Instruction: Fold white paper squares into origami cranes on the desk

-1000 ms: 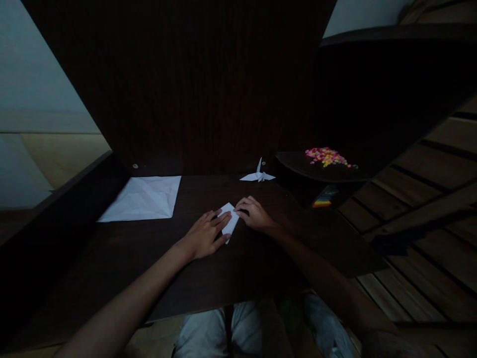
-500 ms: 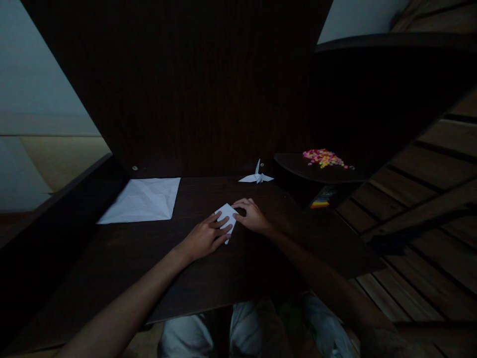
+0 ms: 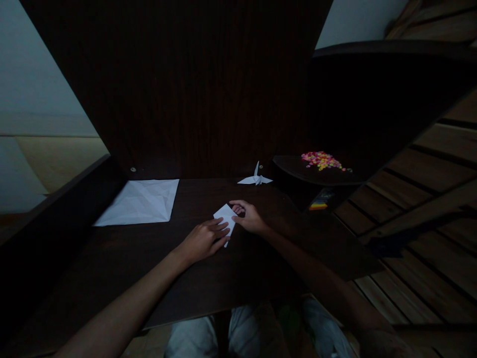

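1. Here we are at the dark desk (image 3: 179,293), and the folded paper (image 3: 225,212) sits centre stage: a small white kite shape lying on the desktop between the two hands, its narrow tip aimed back towards the person.
2. The left hand (image 3: 204,242) comes in from the left, palm down, fingers spread across the lower left part of the paper, the thumb down by the narrow tip; nothing is pinched on this side.
3. Over to the right hand (image 3: 249,217)! The thumb touches the paper's right corner, the index finger arches out by the upper right edge, and the other fingers curl in behind. Whether they pinch the paper, I cannot tell.
4. Just beyond, near the back panel (image 3: 208,99), stands a white paper crane (image 3: 255,180), wings out to either side, one point straight up, well clear of the fingers.
5. Far left, a large creased white sheet (image 3: 139,201) lies flat, near the side board (image 3: 74,209).
6. On the right, the rounded shelf (image 3: 292,166) carries a scatter of small pink, red and yellow pieces (image 3: 322,160), too small to make out singly; beneath it shows a rainbow-striped item (image 3: 319,205).
7. Below the desk's front edge, pale trouser legs (image 3: 192,338); away right, wooden slats (image 3: 410,174) in the gloom.
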A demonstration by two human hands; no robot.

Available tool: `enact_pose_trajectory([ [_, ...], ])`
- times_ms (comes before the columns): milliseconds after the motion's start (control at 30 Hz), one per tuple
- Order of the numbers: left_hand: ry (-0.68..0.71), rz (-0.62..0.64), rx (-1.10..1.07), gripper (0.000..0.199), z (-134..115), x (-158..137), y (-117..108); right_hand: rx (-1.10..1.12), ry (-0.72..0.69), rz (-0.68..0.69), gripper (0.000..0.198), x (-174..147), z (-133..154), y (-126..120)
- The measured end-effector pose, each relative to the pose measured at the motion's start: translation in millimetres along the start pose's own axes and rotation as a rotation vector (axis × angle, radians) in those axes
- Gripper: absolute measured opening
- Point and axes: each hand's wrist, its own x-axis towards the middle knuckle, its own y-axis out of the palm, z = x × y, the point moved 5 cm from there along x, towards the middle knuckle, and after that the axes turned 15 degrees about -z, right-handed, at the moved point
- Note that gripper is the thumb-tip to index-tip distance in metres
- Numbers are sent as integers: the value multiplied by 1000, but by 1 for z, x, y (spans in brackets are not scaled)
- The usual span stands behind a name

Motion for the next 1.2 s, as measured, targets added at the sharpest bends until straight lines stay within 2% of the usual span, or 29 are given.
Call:
enact_pose_trajectory([
  [233,-36,-58,-47,31,-1,2,-3,-156,-226,71,19,-7,21,-3],
  [367,-77,-87,-96,32,-2,2,-5,-231,-378,144,24,-12,32,-1],
  [567,-201,-138,-157,26,0,1,-8,-315,-485,248,29,-17,39,2],
  [667,-197,-199,-97,40,2,2,-11,-347,-550,275,28,-18,40,2],
  [733,-150,-184,-21,52,3,2,-9,-368,-576,286,29,-20,40,2],
  [833,-78,-38,65,54,7,-1,2,-389,-558,297,35,-20,36,3],
  [900,-80,19,101,53,10,-4,6,-396,-518,307,40,-21,32,4],
  [1033,-102,66,148,56,12,-5,7,-383,-412,351,43,-19,26,2],
  [1200,-86,117,154,53,10,-4,4,-448,-289,477,36,-13,26,-10],
])
